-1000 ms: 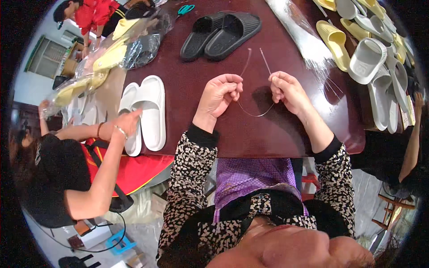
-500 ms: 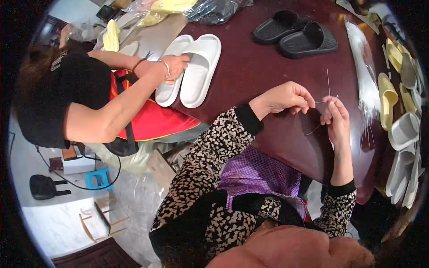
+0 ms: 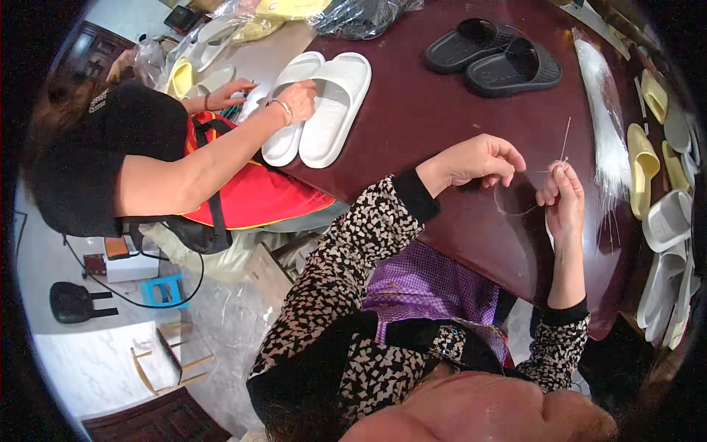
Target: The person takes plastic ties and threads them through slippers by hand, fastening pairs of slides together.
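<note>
My right hand pinches thin whitish strands between thumb and fingers, and one of them stands up above the fingertips. A short end points left toward my left hand. That hand is a little apart from it, the fingers loosely bent and spread, and no held thing shows in them. From near my right hand a thin curved strand hangs in a loop over the dark red table. Just right of my right hand lies a bundle of similar white strands, partly in clear plastic.
A pair of black slippers lies at the far side. To my left a co-worker's hand rests by white slippers. Yellow slippers and white ones line the right edge. Plastic-wrapped goods sit at the back.
My left hand has come away from the strand's short end, its fingers spreading. My right hand has shifted slightly right. The co-worker's other hand has come into view behind the white slippers.
</note>
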A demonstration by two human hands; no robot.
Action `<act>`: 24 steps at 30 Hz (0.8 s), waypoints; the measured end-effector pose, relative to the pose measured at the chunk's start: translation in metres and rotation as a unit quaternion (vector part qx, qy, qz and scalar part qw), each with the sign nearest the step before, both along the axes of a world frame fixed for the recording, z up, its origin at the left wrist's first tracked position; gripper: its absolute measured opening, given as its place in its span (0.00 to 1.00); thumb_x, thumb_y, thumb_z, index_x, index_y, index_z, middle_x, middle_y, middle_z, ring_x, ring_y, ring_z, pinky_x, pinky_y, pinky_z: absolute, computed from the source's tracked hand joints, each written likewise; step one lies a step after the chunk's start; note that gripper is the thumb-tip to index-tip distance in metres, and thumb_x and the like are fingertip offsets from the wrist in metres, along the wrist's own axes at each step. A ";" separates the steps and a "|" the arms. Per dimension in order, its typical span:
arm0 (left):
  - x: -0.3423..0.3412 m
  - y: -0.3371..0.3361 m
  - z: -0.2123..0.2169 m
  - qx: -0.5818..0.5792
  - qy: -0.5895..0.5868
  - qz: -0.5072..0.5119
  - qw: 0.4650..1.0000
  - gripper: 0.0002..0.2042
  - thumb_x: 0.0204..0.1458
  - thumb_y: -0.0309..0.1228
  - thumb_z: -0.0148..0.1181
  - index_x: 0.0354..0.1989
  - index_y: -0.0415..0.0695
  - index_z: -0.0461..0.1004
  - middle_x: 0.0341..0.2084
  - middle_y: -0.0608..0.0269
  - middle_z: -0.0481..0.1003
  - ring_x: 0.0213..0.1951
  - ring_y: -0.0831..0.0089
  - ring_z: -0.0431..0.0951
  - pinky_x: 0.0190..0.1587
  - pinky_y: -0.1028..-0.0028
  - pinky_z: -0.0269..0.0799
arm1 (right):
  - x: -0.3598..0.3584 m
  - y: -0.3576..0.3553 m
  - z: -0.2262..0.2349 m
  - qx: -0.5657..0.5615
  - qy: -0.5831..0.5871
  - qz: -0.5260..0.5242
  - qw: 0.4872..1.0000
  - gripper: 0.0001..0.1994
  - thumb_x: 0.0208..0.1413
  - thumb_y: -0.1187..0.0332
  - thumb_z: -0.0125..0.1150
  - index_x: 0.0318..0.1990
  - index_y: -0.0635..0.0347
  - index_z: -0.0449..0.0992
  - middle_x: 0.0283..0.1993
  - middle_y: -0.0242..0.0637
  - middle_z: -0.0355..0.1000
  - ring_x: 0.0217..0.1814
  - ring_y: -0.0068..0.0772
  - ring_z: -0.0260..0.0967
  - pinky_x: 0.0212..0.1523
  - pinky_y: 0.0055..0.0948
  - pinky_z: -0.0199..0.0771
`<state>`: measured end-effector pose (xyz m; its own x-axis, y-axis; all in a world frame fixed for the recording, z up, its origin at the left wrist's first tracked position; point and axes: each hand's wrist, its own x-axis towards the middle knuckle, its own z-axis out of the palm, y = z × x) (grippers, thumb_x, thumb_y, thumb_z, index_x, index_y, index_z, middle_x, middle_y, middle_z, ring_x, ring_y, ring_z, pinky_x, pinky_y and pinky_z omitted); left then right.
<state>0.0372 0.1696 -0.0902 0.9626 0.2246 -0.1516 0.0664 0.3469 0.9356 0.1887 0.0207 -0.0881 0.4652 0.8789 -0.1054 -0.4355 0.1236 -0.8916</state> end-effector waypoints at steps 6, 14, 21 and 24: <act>0.001 0.001 0.000 0.005 0.000 0.014 1.000 0.10 0.50 0.25 0.54 0.40 0.35 0.70 0.22 0.64 0.73 0.18 0.84 0.67 0.20 0.85 0.62 | 0.000 -0.001 0.000 0.012 0.005 0.003 1.000 0.07 0.60 0.68 0.47 0.36 0.61 0.68 0.17 0.23 0.52 0.17 0.15 0.47 0.19 0.19 0.53; 0.001 0.006 -0.003 0.000 0.005 0.018 1.000 0.09 0.50 0.26 0.54 0.39 0.36 0.71 0.22 0.63 0.73 0.17 0.83 0.67 0.20 0.84 0.62 | 0.000 0.001 0.002 -0.001 -0.009 0.018 1.000 0.07 0.60 0.68 0.47 0.36 0.62 0.68 0.16 0.22 0.51 0.16 0.15 0.46 0.19 0.18 0.53; 0.003 0.008 -0.007 -0.001 0.005 0.037 0.999 0.08 0.51 0.27 0.55 0.37 0.36 0.72 0.21 0.63 0.73 0.17 0.83 0.67 0.20 0.84 0.63 | 0.000 -0.001 0.004 0.008 -0.019 0.025 0.999 0.07 0.59 0.68 0.48 0.36 0.62 0.68 0.16 0.22 0.51 0.15 0.14 0.45 0.18 0.17 0.53; 0.002 0.009 -0.009 -0.003 -0.001 0.036 0.999 0.08 0.51 0.27 0.54 0.37 0.37 0.72 0.21 0.63 0.73 0.17 0.82 0.67 0.20 0.84 0.63 | -0.001 -0.001 0.004 0.008 -0.017 0.024 1.000 0.07 0.59 0.67 0.49 0.35 0.62 0.69 0.16 0.21 0.51 0.15 0.13 0.45 0.18 0.17 0.53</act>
<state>0.0392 0.1784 -0.0987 0.9440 0.2929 -0.1515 0.0391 0.3568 0.9334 0.1877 0.0197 -0.0838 0.4263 0.9014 -0.0761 -0.4111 0.1181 -0.9039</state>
